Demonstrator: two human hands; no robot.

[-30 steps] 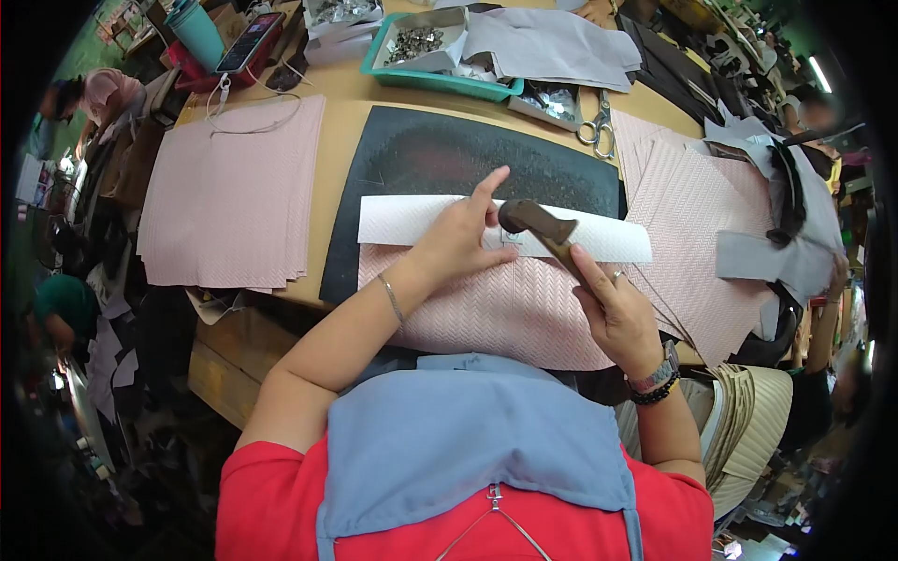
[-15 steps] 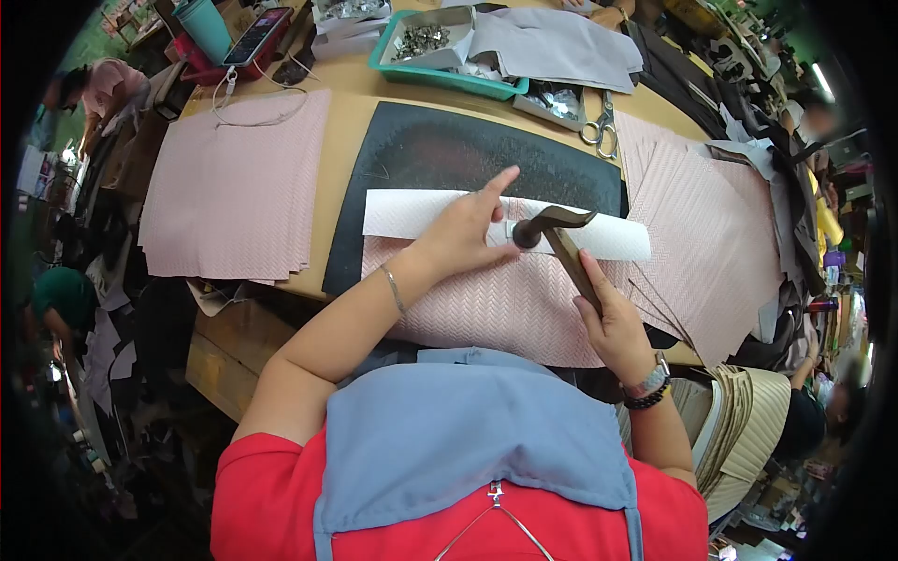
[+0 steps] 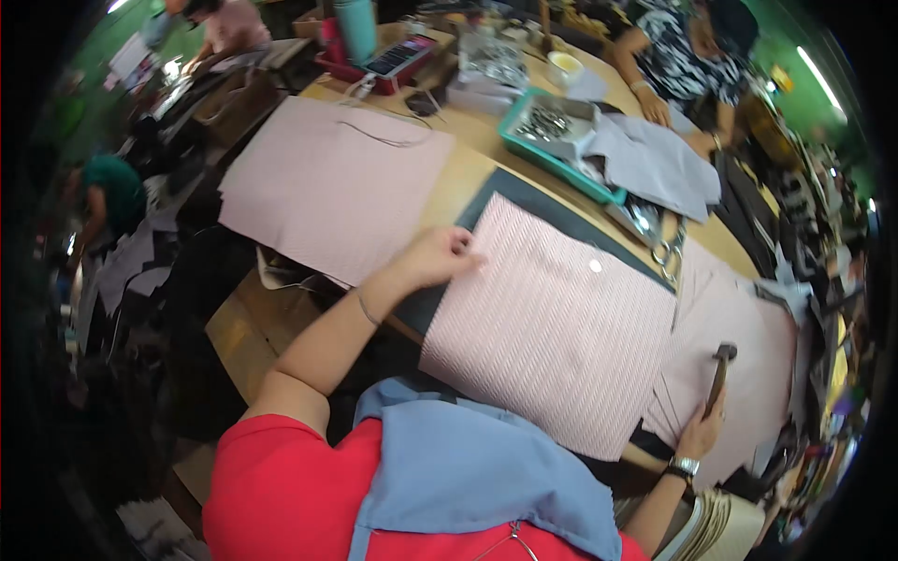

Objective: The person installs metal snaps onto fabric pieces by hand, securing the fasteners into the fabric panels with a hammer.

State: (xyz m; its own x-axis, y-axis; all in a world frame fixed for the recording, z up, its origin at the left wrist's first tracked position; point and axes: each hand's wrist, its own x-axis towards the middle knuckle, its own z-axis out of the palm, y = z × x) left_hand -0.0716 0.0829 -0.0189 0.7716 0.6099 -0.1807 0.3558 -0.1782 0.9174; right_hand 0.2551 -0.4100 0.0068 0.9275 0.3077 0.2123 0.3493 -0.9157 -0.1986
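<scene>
A pink sheet with a woven texture (image 3: 552, 337) lies flat in front of me, partly over a dark mat (image 3: 482, 198). A small round shiny piece (image 3: 596, 266) shows near its far edge. My left hand (image 3: 438, 258) is closed, thumb and fingers pinching the sheet's left edge. Off to the right, my right hand (image 3: 702, 432) grips the wooden handle of a hammer (image 3: 718, 376), its head up, above a fanned stack of pink sheets (image 3: 748, 327).
Another pink stack (image 3: 327, 187) lies at left, with a cable across it. At the back stand a teal tray (image 3: 561, 173) of metal parts, grey sheets (image 3: 655, 161), scissors (image 3: 666, 257) and a phone (image 3: 400, 56). A co-worker (image 3: 687, 56) sits across the table.
The sheet's folded white strip no longer shows; the sheet now lies spread out, pink face up. My left hand moved to its left edge. My right hand carried the hammer away right. The view turned.
</scene>
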